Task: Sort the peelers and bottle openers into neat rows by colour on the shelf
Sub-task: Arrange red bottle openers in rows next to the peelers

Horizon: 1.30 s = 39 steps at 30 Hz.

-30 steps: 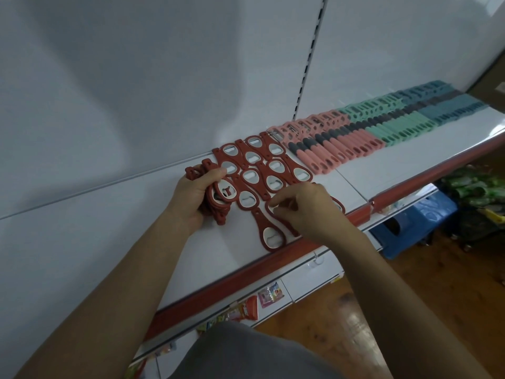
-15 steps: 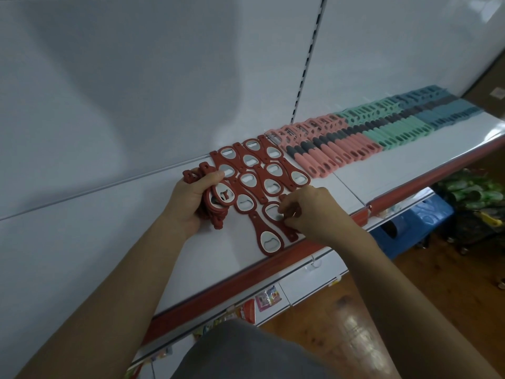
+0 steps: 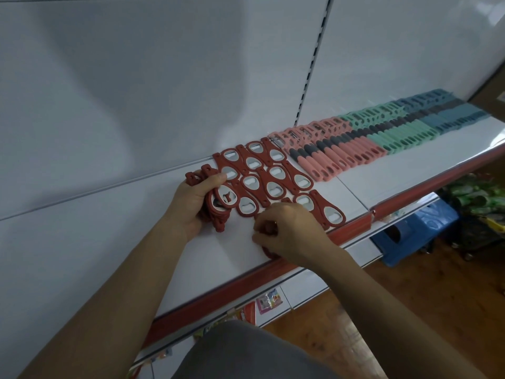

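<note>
Several dark red bottle openers (image 3: pixel 269 175) lie in tight overlapping rows on the white shelf (image 3: pixel 136 236). My left hand (image 3: pixel 192 202) grips a stack of red openers (image 3: pixel 218 207) at the rows' left end. My right hand (image 3: pixel 288 232) pinches one red opener (image 3: pixel 269 253) near the shelf's front edge; most of that opener is hidden under the hand. Right of the red rows lie pink peelers (image 3: pixel 332 157), then green peelers (image 3: pixel 396 134) and blue ones (image 3: pixel 451 113).
A red strip (image 3: pixel 218 291) runs along the shelf's front edge. The white back panel (image 3: pixel 164 77) rises behind the rows. Below are a lower shelf with packets (image 3: pixel 269 299), a blue plastic stool (image 3: pixel 415 228) and a wooden floor.
My right hand has moved left and toward the front edge, onto the opener lying there. A single opener now lies uncovered at the right end of the front row. My left hand kept its stack.
</note>
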Each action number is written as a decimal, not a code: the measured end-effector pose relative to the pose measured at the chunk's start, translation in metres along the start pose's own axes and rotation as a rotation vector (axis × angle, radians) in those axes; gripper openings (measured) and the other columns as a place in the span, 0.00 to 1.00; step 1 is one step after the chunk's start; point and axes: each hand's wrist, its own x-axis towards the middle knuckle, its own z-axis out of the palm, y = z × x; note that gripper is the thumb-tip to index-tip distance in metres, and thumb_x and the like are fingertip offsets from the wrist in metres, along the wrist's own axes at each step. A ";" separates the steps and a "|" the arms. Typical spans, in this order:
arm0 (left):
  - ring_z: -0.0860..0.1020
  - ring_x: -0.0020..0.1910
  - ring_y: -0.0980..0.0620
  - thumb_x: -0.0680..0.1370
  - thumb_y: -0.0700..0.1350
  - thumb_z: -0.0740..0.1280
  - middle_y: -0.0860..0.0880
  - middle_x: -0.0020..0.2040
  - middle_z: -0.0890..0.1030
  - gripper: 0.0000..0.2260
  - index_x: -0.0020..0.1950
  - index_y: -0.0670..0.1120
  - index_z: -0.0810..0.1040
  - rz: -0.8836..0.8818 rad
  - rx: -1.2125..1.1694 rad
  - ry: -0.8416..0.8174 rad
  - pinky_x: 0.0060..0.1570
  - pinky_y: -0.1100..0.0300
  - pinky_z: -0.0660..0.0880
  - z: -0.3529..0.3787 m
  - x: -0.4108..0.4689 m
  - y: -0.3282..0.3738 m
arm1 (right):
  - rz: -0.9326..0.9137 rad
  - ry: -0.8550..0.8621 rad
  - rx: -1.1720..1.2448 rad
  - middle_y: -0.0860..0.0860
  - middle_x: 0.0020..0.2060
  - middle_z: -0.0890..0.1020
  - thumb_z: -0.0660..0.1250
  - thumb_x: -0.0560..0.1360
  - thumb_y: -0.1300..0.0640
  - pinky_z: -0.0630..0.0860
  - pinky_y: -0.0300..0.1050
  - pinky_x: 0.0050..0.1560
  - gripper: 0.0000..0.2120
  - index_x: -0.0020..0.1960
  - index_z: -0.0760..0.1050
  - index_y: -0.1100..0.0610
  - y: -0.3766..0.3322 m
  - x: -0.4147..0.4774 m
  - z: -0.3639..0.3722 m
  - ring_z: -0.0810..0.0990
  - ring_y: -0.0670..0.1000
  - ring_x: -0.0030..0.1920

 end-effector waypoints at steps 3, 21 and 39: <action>0.86 0.38 0.50 0.77 0.39 0.72 0.47 0.42 0.87 0.04 0.51 0.43 0.83 0.006 0.011 -0.003 0.34 0.59 0.81 0.000 0.000 -0.001 | -0.007 -0.031 0.007 0.46 0.49 0.83 0.74 0.76 0.50 0.81 0.45 0.53 0.08 0.53 0.84 0.52 0.006 0.001 -0.005 0.80 0.45 0.47; 0.84 0.32 0.52 0.79 0.42 0.70 0.48 0.35 0.85 0.03 0.45 0.44 0.81 0.007 -0.258 0.149 0.30 0.60 0.80 -0.004 -0.005 0.001 | -0.222 0.003 -0.135 0.48 0.55 0.77 0.69 0.78 0.50 0.73 0.48 0.54 0.12 0.61 0.82 0.48 0.011 0.064 0.004 0.72 0.50 0.56; 0.83 0.39 0.49 0.77 0.39 0.70 0.46 0.43 0.84 0.02 0.45 0.43 0.82 -0.135 -0.326 0.187 0.42 0.54 0.80 -0.042 0.003 0.027 | -0.051 -0.018 0.402 0.43 0.44 0.78 0.69 0.76 0.67 0.71 0.28 0.41 0.13 0.58 0.78 0.54 0.000 0.171 -0.023 0.77 0.37 0.35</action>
